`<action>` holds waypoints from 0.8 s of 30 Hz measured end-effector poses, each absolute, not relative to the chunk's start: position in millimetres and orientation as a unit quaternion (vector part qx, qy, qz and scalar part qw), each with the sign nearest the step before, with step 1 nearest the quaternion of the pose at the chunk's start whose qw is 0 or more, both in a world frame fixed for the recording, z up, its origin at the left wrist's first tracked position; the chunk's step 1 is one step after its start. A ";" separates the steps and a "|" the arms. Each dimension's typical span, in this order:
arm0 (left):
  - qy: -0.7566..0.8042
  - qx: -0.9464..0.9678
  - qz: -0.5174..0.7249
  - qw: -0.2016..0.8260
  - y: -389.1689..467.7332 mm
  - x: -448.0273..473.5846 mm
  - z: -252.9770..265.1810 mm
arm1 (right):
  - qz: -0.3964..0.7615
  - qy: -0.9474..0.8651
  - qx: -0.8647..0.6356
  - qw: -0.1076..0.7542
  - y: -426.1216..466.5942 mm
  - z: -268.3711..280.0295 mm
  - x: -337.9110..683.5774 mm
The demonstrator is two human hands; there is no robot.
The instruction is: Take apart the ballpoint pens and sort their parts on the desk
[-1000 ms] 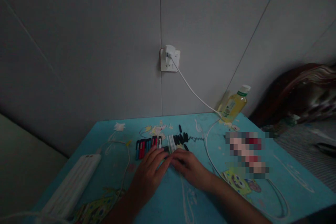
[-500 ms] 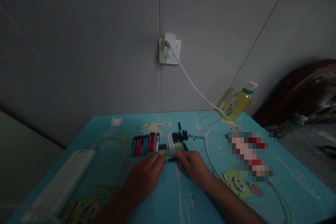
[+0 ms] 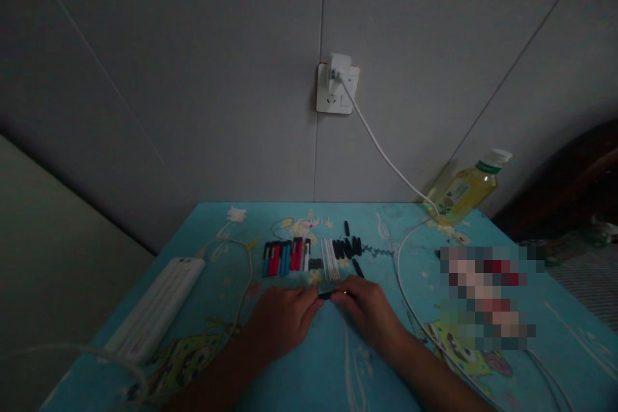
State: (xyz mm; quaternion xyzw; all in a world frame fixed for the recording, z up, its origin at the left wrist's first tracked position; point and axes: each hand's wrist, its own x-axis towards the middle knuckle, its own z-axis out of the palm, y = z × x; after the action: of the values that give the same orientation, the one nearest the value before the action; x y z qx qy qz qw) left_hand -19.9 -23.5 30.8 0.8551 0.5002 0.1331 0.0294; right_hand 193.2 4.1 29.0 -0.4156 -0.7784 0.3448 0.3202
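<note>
My left hand [image 3: 284, 317] and my right hand [image 3: 365, 304] meet near the middle of the table, fingers closed in a pinch at either end of a small pen [image 3: 325, 295]. Only its dark middle shows; the rest is hidden by my fingers. Just beyond lie several pen barrels [image 3: 284, 259] in blue, red and white with black ends, set side by side. To their right is a bundle of thin white sticks, like pen refills [image 3: 330, 259], and several black pen caps [image 3: 347, 248]. One loose dark cap [image 3: 358, 268] rests beyond my right hand.
A white power strip [image 3: 154, 309] lies at left on the blue patterned table [image 3: 318, 360]. A white cable [image 3: 396, 270] runs from the wall socket [image 3: 337, 87] across the right side. A bottle of yellow drink [image 3: 466, 193] leans at the back right, near a blurred-out patch.
The view has shifted, so the table sits further right in the picture. Both hands have drawn closer together on the pen, and its blue part no longer shows.
</note>
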 end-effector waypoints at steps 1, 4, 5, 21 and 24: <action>0.504 0.853 0.132 0.030 -23.5 -19.8 30.7 | 0.349 -0.774 -0.412 0.329 4.6 30.0 194.0; 0.514 0.846 0.135 0.035 -23.0 -18.9 27.8 | 0.365 -0.755 -0.417 0.350 5.5 31.7 196.2; 0.517 0.844 0.137 0.038 -22.9 -18.4 26.4 | 0.370 -0.749 -0.418 0.356 5.6 32.1 196.8; 0.535 0.831 0.147 0.042 -21.9 -16.7 23.5 | 0.417 -0.722 -0.409 0.370 9.1 31.4 199.7; 0.539 0.828 0.146 0.044 -21.9 -16.5 23.3 | 0.407 -0.730 -0.391 0.385 9.0 34.1 197.7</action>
State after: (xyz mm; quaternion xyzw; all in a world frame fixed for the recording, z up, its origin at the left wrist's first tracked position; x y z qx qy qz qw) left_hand -16.5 -21.9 23.3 0.8283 0.5391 0.1460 0.0442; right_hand 197.7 9.0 34.1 -0.3915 -0.7299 0.4068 0.3854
